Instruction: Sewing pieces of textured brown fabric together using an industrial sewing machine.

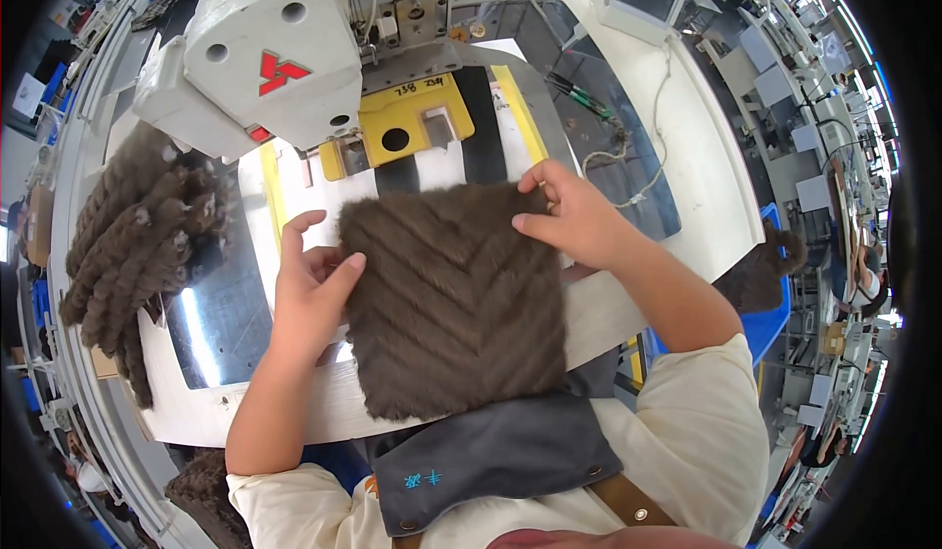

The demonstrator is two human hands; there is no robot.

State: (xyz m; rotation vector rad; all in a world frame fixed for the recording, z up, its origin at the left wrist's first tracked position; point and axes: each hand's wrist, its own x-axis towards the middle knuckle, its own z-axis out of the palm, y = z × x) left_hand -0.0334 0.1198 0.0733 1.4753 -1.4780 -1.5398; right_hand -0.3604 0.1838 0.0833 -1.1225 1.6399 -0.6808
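A square dark brown fur panel [456, 304] with V-shaped ridges hangs in front of me, over the table's near edge. My left hand [319, 289] grips its left edge, the thumb lying on the fur and the index finger raised. Its other fingers are partly hidden. At the upper right corner, my right hand [569, 217] pinches the panel between thumb and curled fingers. Just beyond the panel's far edge is a yellow clamp plate [417, 122] with cut-outs, under the white sewing machine head [265, 58].
Brown fur pieces [147, 245] are heaped on the left of the table. Green-handled tools [584, 95] lie far right, near a loose cord [659, 156]. A grey-white monitor box [643, 0] stands beyond. On the right, a blue bin [770, 304] sits below the table's edge with more fur.
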